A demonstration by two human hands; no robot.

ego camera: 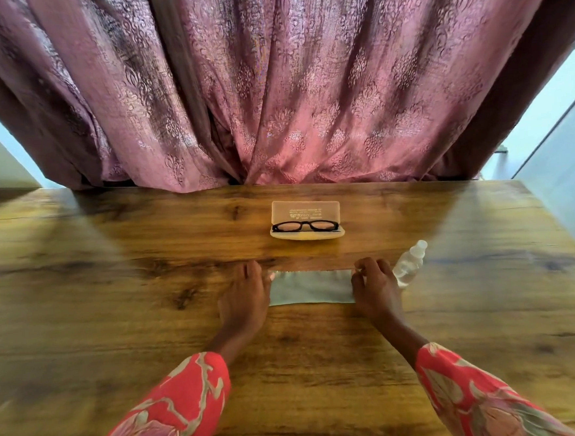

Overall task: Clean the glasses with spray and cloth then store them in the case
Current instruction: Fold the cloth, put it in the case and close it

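Observation:
Black-framed glasses lie folded in the open translucent case, whose lid stands up behind them, at the far middle of the wooden table. Nearer to me a pale grey cloth lies flat as a folded strip. My left hand pinches its left end and my right hand pinches its right end at the far corner. A small clear spray bottle with a white cap stands just right of my right hand, leaning in the wide-angle view.
A pink patterned curtain hangs along the table's far edge. The table's right edge runs close beyond the bottle. Bare wood stretches to the left and in front of my red floral sleeves.

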